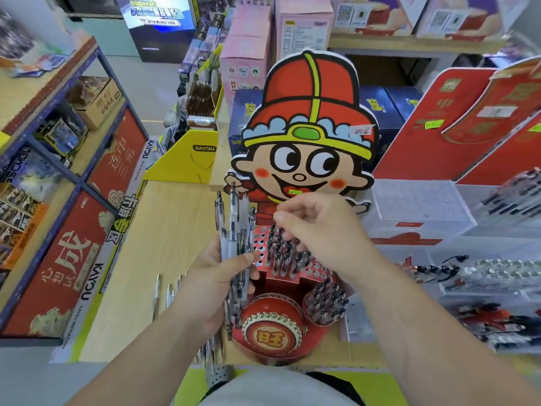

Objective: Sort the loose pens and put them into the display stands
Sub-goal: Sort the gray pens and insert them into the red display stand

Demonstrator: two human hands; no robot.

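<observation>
Partly complete: left hand (pixel 209 284) grips a bundle of pens (pixel 233 218) beside the part-filled display stand (pixel 313 83), right hand (pixel 319 227) curled above its holes (contents indeterminate), loose pens (pixel 168 294) remaining on the surface (pixel 175 224).

L hand (pixel 205 288) + R hand (pixel 319 230); 1 cartoon stand (pixel 310 118); ~4 held pens (pixel 232 218); ~3 loose pens (pixel 169 294)

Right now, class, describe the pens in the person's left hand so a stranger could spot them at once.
Find the tall cartoon-boy display stand with the red hat. Just left of its base, the left hand grips a bundle of clear pens. Unlike the seated pens in the stand's holes or the loose pens lying flat on the table, these fan upright.
</observation>
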